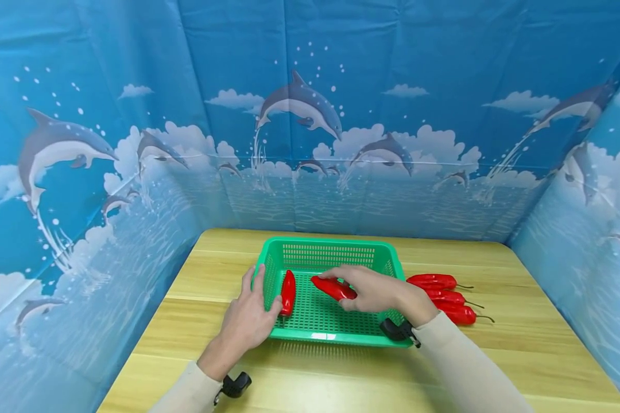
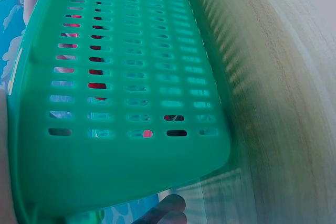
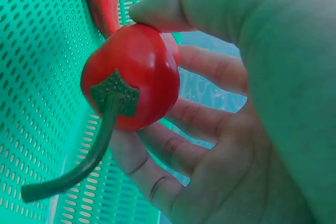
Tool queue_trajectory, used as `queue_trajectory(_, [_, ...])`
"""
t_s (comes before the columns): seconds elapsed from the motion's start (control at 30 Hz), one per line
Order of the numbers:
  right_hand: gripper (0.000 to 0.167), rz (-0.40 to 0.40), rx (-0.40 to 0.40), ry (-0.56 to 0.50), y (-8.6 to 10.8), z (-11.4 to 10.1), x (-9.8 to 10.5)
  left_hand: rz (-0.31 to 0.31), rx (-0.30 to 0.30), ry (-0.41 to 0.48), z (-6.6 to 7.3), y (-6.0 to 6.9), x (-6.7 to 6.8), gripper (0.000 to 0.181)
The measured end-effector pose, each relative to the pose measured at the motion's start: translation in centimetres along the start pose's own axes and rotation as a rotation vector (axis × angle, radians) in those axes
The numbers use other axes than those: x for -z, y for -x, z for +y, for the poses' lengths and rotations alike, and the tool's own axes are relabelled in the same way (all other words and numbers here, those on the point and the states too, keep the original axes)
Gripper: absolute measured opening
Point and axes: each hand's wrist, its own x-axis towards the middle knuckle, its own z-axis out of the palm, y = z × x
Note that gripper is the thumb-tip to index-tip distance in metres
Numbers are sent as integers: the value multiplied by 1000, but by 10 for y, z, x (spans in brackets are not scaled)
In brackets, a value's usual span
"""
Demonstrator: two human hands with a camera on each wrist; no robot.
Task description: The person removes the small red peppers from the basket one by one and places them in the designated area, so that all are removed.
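Observation:
A green slotted basket [image 1: 330, 337] stands on the table, with one red pepper [image 1: 287, 293] lying along its left side. Over the basket floor, my right hand [image 1: 374, 289] pinches a second red pepper [image 1: 334, 288] between thumb and fingers; in the right wrist view that pepper [image 3: 134, 72] shows its green stem towards the camera. My left hand [image 1: 250, 315] grips the basket's left wall, thumb on the inner side and fingers outside. The left wrist view shows the basket's slotted side [image 2: 121, 166] close up, with fingertips [image 2: 172, 209] at its lower edge.
Several red peppers [image 1: 446, 297] lie on the wooden table [image 1: 186, 321] just right of the basket, beside the right forearm. A blue dolphin-print cloth [image 1: 341, 201] hangs behind the table and along both sides.

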Motion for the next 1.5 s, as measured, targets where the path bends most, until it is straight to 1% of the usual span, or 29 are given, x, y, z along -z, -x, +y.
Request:
queue_trajectory(0.2, [69,21,4,35,10,-2,2,0,-1,-3,-1,0,0,94])
queue_trajectory(0.43, [67,39,37,59,21,-1,3,5,-6,-8,-2,-1,-2,94])
queue_trajectory(0.8, [68,50,13,48,38,0,4,6,-16,-6,-4,0,-3,91])
queue_trajectory(1.0, [66,56,26,46,48,1,5,15,-19,-5,-3,-1,-3,93])
queue_trajectory(1.13, [66,67,38,45,50,0,6,23,-18,-4,-4,-2,0,93])
queue_trajectory(1.3, [67,71,40,24,56,1,6,9,-5,-7,-4,0,1,93])
queue_trajectory(1.5, [70,64,33,-11,64,0,9,6,-13,7,-4,0,-1,93])
